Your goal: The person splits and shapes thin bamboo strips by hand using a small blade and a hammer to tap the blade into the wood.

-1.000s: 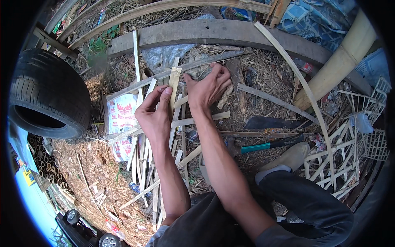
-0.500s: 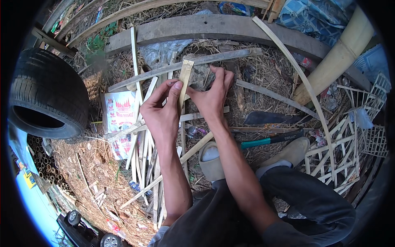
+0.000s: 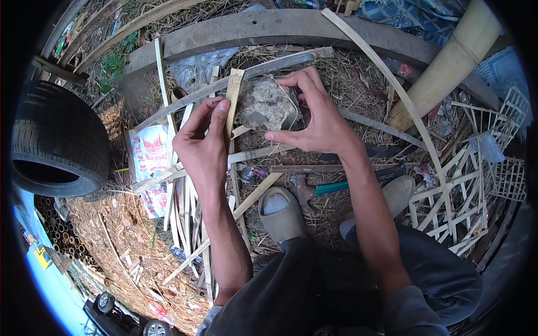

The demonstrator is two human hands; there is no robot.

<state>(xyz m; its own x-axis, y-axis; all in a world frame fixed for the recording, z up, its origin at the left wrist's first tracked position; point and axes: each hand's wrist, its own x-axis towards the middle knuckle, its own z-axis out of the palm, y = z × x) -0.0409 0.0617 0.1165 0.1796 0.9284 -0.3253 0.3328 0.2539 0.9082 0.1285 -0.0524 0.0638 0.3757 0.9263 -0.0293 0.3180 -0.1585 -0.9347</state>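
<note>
My left hand (image 3: 203, 134) pinches a flat bamboo strip (image 3: 233, 92) between thumb and fingers, its squared end pointing up and away from me. To its right, my right hand (image 3: 318, 115) is spread with thumb and fingers wide apart. A rough grey stone (image 3: 263, 106) shows between the two hands. Along its right edge, between my right thumb and fingertips, runs a thin pale line; whether it is part of the stone cannot be made out. Several split bamboo strips (image 3: 190, 207) lie below my left hand, some crossing others.
A hammer (image 3: 336, 187) with a green-and-black handle lies by my shoes. Behind the right forearm is a dark blade (image 3: 381, 151). A tyre (image 3: 59, 137) stands left; a thick bamboo pole (image 3: 448, 67) leans right, near a slatted lattice (image 3: 448, 196). A wooden beam (image 3: 269, 28) spans the far side.
My right hand has moved right, away from the bamboo strip, and its fingers have spread, uncovering more of the stone. The left hand keeps its pinch on the strip.
</note>
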